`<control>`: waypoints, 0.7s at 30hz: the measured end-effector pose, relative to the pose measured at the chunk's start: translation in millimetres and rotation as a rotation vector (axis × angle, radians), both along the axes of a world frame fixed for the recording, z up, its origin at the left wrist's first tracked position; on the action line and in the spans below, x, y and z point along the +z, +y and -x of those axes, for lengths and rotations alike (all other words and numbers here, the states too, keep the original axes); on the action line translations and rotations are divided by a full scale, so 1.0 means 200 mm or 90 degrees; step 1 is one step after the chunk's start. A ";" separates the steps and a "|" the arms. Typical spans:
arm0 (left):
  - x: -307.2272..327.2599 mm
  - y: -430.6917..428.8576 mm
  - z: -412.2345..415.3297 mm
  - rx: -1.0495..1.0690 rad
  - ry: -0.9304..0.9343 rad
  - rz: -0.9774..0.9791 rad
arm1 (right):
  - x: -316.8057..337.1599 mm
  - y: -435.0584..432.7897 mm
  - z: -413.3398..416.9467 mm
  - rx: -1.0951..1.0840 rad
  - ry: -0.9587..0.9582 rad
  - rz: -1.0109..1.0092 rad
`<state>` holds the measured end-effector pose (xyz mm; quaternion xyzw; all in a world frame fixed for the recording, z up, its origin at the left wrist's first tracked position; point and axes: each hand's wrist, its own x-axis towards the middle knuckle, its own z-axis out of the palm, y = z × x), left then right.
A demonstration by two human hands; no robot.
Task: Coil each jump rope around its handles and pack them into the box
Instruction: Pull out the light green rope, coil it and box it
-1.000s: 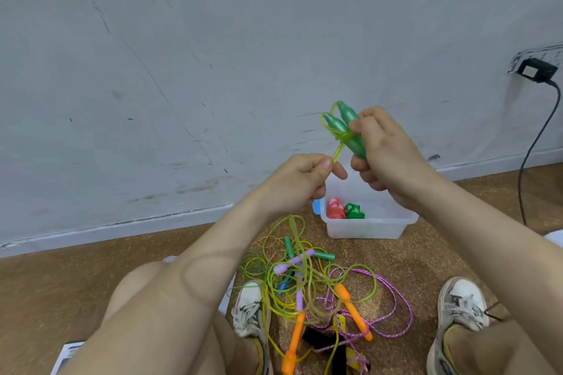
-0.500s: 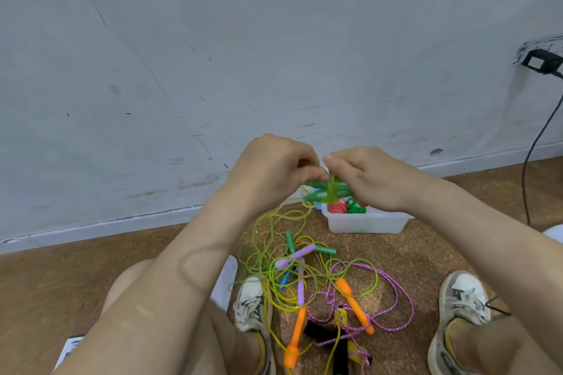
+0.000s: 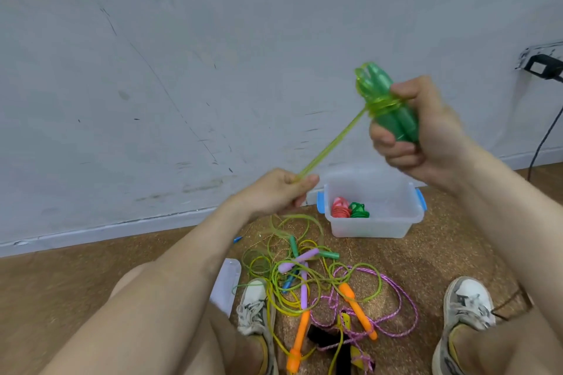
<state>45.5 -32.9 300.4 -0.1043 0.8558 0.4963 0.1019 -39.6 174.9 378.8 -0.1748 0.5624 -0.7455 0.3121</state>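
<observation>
Right hand (image 3: 426, 131) is raised in front of the wall (image 3: 213, 70), fingers curled tight round a pair of green handles (image 3: 393, 122). The handles stand side by side, nearly upright and leaning a little to the left. Several turns of yellow-green rope (image 3: 335, 143) are wound round their middle, just above my fingers, and my thumb presses beside those turns.

My left hand (image 3: 274, 195) is lower and off to the left, well apart from the right. It pinches the same rope between thumb and forefinger. The rope runs taut on a slant from the turns down to that pinch. Below my left hand the slack drops into the tangle of ropes (image 3: 283, 280) on the floor (image 3: 61, 283).

The box (image 3: 374, 230) is clear plastic with blue latches. It sits on the floor close to the foot of the wall, below my right hand and well apart from it, with its top open. A coiled red rope (image 3: 340, 211) and a coiled green rope (image 3: 359, 210) lie touching in its left part.

The tangle lies between my shoes (image 3: 254, 307), just in front of the box. In it are orange handles (image 3: 300, 335), purple handles (image 3: 297, 262) and a pink braided rope (image 3: 402, 292). A black cable (image 3: 545, 137) hangs down the wall at the far right edge.
</observation>
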 end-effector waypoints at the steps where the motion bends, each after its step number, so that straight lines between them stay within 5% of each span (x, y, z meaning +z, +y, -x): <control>1: -0.06 -0.02 0.00 -0.034 -0.053 0.035 | 0.01 0.02 0.03 -0.048 -0.001 0.003; 8: -0.38 -0.19 -0.08 -0.348 -0.412 0.437 | -0.04 0.03 0.05 -0.117 0.014 -0.048; 10: -0.39 -0.20 -0.07 -0.349 -0.423 0.485 | -0.05 0.01 0.03 -0.084 0.023 -0.070; 12: -0.32 -0.15 -0.02 -0.214 -0.241 0.382 | -0.05 -0.01 0.00 -0.033 0.020 -0.091; 14: -0.15 -0.02 0.02 -0.059 -0.038 0.043 | -0.07 -0.04 -0.03 0.030 0.003 -0.098; 17: 0.06 0.18 0.02 -0.065 0.086 -0.424 | -0.11 -0.10 -0.09 0.110 -0.043 -0.081; 19: 0.13 0.25 0.00 -0.094 0.078 -0.482 | -0.11 -0.11 -0.09 0.110 -0.067 -0.068; 21: 0.18 0.30 -0.01 -0.070 0.079 -0.373 | -0.11 -0.10 -0.07 0.054 -0.061 -0.084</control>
